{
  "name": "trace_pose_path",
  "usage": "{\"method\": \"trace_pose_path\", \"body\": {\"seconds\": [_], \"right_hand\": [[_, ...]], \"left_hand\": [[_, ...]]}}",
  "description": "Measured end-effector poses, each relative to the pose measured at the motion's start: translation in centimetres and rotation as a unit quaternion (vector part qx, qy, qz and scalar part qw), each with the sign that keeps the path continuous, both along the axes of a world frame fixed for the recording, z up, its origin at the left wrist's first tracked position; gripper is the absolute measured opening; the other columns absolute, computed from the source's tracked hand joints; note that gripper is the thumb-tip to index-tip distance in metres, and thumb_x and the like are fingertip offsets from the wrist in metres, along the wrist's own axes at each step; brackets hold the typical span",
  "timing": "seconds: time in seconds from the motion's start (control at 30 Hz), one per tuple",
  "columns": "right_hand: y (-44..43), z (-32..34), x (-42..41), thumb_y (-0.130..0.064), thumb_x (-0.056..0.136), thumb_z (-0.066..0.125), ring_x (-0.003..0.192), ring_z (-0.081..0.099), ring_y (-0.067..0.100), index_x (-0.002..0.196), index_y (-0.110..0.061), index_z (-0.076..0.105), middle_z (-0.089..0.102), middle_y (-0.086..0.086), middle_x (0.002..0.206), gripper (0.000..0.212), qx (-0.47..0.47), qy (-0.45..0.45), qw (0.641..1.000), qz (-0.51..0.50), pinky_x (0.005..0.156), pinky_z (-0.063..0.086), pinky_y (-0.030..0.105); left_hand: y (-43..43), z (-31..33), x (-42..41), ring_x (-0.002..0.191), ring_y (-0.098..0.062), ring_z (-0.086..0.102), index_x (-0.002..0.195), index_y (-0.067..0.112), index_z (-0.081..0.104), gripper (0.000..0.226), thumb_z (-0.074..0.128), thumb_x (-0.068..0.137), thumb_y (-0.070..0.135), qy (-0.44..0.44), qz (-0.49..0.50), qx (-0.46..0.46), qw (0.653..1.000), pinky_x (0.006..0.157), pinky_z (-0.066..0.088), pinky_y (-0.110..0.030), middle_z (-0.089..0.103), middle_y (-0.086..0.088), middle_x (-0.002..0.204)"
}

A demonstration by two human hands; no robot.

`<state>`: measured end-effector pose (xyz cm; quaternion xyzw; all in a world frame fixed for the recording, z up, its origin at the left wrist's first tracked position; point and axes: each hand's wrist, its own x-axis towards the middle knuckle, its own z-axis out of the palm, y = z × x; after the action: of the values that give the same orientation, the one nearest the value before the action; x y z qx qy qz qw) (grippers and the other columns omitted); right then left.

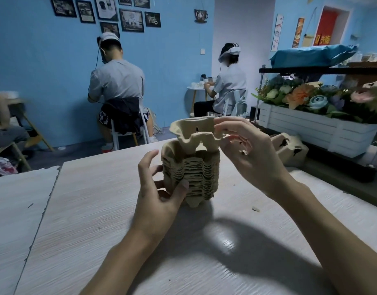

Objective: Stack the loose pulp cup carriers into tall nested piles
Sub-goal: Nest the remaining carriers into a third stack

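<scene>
- nested pile [194, 173] stands upright on the desk [98, 209], toward the far edge, about midway between the left and right edges.
- loose carrier [196, 133] sits tilted over the pile's top, its near side dipping into the top cup wells; not seated.
- right grip [247, 154]: thumb and forefinger pinch the carrier's right rim, other fingers spread and free.
- left grip [160, 188]: half closed around the pile's lower left side, thumb on the near face, steadying it.
- handling, judged: moulded pulp, very light, stiff enough to keep its shape but thin at the rim; it would crush or tear under a hard squeeze. matte and rough, unlikely to slip.
- best hold: the rim or centre ridge, with light pressure.
- more carriers [290, 150] lie near the far right corner.
</scene>
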<state>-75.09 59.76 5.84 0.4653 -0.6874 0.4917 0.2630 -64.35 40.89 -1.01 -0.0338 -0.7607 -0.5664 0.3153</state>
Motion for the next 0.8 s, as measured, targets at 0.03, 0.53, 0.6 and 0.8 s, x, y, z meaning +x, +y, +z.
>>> {"method": "trace_pose_path", "body": {"seconds": [0.03,0.53,0.6,0.8], "right_hand": [[0.1,0.0,0.1,-0.004,0.089,0.057,0.113,0.061,0.022,0.115,0.0,0.066,0.062,0.006,0.125,0.027,-0.006,-0.021,1.0,0.005,0.091,0.053,0.045],[0.7,-2.5,-3.5,-0.03,0.097,0.052,0.106,0.055,0.012,0.113,-0.012,0.068,0.063,0.0,0.112,0.029,0.037,-0.079,0.983,-0.159,0.092,0.048,0.032],[1.8,-4.1,-5.8,-0.022,0.097,0.055,0.106,0.056,0.016,0.116,-0.01,0.066,0.059,0.003,0.115,0.024,0.078,-0.119,0.964,-0.225,0.094,0.047,0.031],[2.9,-6.9,-9.4,-0.029,0.093,0.056,0.13,0.04,0.024,0.137,-0.014,0.051,0.045,0.008,0.136,0.046,0.253,-0.204,0.896,-0.303,0.108,0.038,0.043]], "left_hand": [[0.0,0.0,0.0,0.099,-0.01,0.066,0.137,0.055,0.022,0.081,0.068,0.071,0.053,-0.003,0.002,0.002,1.0,0.074,0.055,-0.022,0.051,0.005,0.132],[0.6,0.8,-0.3,0.085,-0.001,0.064,0.131,0.067,0.03,0.073,0.068,0.071,0.048,-0.007,0.023,-0.038,0.999,0.068,0.051,-0.014,0.048,0.009,0.136],[0.8,0.6,-0.7,0.086,-0.001,0.065,0.133,0.061,0.032,0.072,0.069,0.074,0.046,-0.01,0.025,-0.039,0.999,0.068,0.052,-0.014,0.047,0.006,0.138],[1.3,-0.2,-1.8,0.114,-0.022,0.061,0.138,0.062,0.027,0.076,0.068,0.075,0.051,-0.013,0.031,-0.031,0.999,0.09,0.058,-0.046,0.044,0.007,0.142]]}}
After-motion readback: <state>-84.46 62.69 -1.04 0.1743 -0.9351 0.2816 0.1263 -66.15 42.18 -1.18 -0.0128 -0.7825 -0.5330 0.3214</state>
